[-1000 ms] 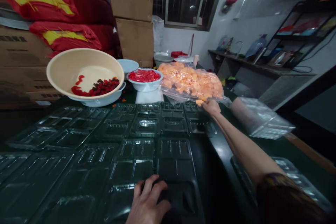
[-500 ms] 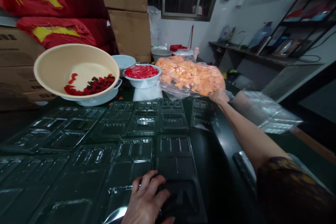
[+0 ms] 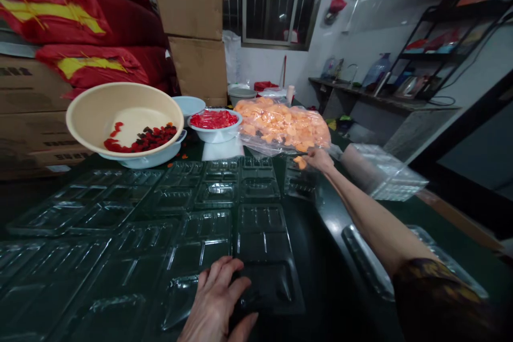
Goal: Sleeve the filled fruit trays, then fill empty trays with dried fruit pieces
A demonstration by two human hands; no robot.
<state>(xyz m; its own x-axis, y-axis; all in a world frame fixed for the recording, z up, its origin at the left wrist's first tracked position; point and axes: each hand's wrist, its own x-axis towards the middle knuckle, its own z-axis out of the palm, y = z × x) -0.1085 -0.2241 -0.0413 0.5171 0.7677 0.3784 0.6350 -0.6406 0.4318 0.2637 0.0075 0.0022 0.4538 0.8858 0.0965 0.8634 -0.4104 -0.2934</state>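
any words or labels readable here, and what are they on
Dark print on the cardboard carton: too blurred to read.
Yellow marking on the red sack: no readable words.
Small white label low on the cartons: too small to read.

Head-worn camera: sits on your head, faces forward and down, close above your left hand [image 3: 214, 299], right hand [image 3: 318, 160] and the bench [image 3: 308, 262].

My right hand [image 3: 320, 160] pinches an orange piece [image 3: 300, 162] beside the far plastic bag [image 3: 282, 125] (packed full of the same), while my left hand [image 3: 214, 299] lies spread on a near clear plastic tray [image 3: 260, 272].
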